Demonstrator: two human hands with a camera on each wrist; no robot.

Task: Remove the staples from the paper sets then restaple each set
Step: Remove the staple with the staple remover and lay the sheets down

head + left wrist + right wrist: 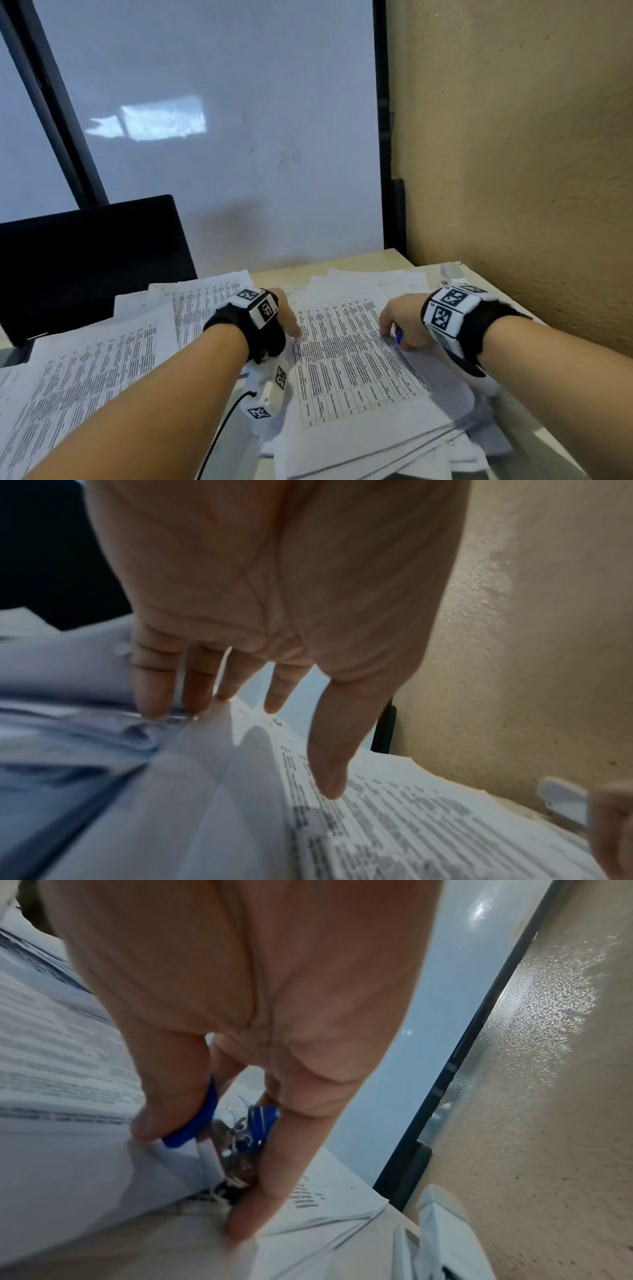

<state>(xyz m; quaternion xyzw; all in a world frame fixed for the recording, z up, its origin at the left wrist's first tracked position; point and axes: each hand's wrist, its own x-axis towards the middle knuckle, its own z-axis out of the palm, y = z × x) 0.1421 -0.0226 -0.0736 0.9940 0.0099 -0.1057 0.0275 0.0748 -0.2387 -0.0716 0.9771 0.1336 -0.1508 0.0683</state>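
Observation:
A printed paper set [342, 359] lies on top of a loose pile in the middle of the desk. My left hand [287, 318] rests at its left edge with straight fingers. In the left wrist view the left hand [301, 750] has its thumb on the printed page [411, 818] and its fingertips [154, 704] on the paper edge. My right hand [397, 325] sits on the set's right side and pinches a blue staple remover [399, 335]. In the right wrist view the right hand [195, 1177] holds the blue staple remover [240, 1134], its metal claws down at the paper.
More printed sheets [85, 377] cover the desk's left side, below a black screen [85, 260]. A beige wall [531, 171] closes the right side. A small white object [452, 270] lies by the wall. A black cable [222, 428] hangs under my left forearm.

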